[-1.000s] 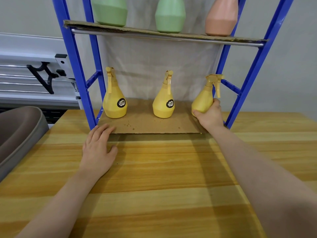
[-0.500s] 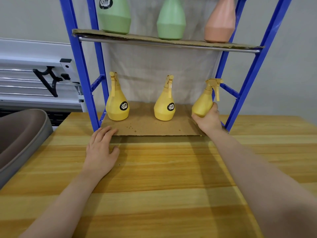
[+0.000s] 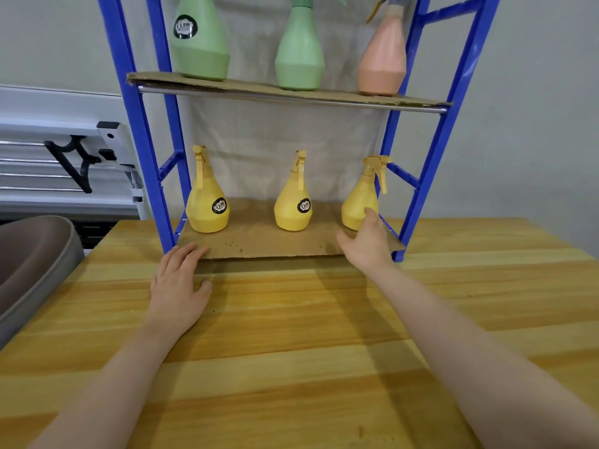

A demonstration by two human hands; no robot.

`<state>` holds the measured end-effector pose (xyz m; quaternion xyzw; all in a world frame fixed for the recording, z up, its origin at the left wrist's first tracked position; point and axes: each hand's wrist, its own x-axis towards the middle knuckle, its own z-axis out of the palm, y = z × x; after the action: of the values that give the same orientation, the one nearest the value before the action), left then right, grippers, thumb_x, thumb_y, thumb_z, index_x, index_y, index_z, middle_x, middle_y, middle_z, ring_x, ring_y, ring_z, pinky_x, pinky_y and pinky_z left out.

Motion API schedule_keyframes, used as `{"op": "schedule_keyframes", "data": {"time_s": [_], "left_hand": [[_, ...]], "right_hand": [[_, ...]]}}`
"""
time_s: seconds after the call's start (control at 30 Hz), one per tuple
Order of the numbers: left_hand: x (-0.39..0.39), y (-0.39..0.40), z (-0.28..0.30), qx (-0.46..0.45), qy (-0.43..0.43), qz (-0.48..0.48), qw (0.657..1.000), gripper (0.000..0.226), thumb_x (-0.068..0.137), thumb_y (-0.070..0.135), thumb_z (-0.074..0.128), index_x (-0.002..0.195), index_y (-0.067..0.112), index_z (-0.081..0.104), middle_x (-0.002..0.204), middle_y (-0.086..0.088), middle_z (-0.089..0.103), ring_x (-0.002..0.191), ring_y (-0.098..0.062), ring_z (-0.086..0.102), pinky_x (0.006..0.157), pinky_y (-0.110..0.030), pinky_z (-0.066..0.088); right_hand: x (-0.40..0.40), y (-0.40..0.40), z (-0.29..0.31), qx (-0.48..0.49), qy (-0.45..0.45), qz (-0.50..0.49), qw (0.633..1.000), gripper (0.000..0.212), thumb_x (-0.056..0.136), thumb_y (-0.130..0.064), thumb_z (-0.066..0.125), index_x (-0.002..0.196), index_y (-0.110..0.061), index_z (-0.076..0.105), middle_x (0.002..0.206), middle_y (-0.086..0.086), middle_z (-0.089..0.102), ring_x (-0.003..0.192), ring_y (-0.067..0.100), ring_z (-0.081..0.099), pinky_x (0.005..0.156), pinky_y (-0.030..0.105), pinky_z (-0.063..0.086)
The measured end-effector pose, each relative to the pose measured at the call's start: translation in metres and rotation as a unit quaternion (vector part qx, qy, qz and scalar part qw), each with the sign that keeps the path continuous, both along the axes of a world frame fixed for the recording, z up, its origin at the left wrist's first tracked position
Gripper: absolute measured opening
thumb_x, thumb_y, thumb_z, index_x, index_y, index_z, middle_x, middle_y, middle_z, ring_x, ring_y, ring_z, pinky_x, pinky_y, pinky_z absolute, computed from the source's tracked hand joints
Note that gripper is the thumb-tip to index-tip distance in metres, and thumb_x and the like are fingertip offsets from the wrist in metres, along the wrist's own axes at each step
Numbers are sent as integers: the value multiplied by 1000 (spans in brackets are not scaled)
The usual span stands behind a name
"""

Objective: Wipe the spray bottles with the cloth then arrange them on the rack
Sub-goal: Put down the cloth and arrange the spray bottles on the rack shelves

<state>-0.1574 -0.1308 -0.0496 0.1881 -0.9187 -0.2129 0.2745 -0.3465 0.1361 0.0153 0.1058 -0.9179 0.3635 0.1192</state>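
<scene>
**A:** Spray bottles first: where do they stand?

**B:** Three yellow ones are on the lower shelf of the blue rack [image 3: 142,163]. The left yellow bottle [image 3: 207,205] and the middle yellow bottle [image 3: 293,207] stand upright and well apart. The right yellow bottle [image 3: 359,202] stands near the right post, its trigger pointing right. Above, on the cardboard-covered upper shelf [image 3: 259,89], stand two green bottles [image 3: 201,43] and a pink bottle [image 3: 382,63].

**A:** And your grip?

**B:** My right hand [image 3: 368,244] is loose and open, holding nothing. My fingertips touch the low side of the right yellow bottle, or are just beside it; I can't tell which. My left hand [image 3: 176,283] lies flat on the desk [image 3: 291,367], its fingertips at the front edge of the lower cardboard sheet [image 3: 259,241].

**A:** Which step is that?

**B:** I judge it the end of arranging: the bottle looks set in place, with my hand opened off it.

**A:** What next?

**B:** I see no cloth and no bottle waiting on the desk. So the next move probably calls for drawing my right hand clear without knocking the bottle, then checking that the row is even. Only a grey bin [image 3: 29,270] sits at the left edge.
</scene>
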Motion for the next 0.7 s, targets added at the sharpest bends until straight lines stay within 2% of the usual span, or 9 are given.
{"op": "schedule_keyframes", "data": {"time_s": [0.27,0.4,0.57,0.7], "left_hand": [[4,3,3,96,27,28,995,61,86,10,64,143,15,42,151,-5,34,141,-25,29,116,-41,26],[5,5,4,124,41,24,991,62,87,9,63,144,12,40,150,-4,32,140,-25,31,115,-39,28],[7,4,8,162,87,38,982,60,86,7,63,143,11,42,145,-7,35,135,-25,37,112,-39,33],[7,5,23,176,143,33,973,60,85,3,62,141,11,42,144,-6,37,132,-21,38,107,-28,30]], "right_hand": [[22,-24,58,-19,45,84,995,67,92,-34,62,148,-17,31,146,5,45,134,24,43,107,40,43],[33,-36,94,-43,80,110,990,53,92,-26,61,139,-16,41,123,2,58,112,19,56,94,34,49],[46,-55,138,-64,132,144,979,39,90,-23,59,126,-16,47,108,-2,60,99,17,55,88,35,46],[52,-74,169,-91,172,174,965,30,86,-18,59,115,-13,51,98,-1,62,91,17,55,83,32,44]]}}
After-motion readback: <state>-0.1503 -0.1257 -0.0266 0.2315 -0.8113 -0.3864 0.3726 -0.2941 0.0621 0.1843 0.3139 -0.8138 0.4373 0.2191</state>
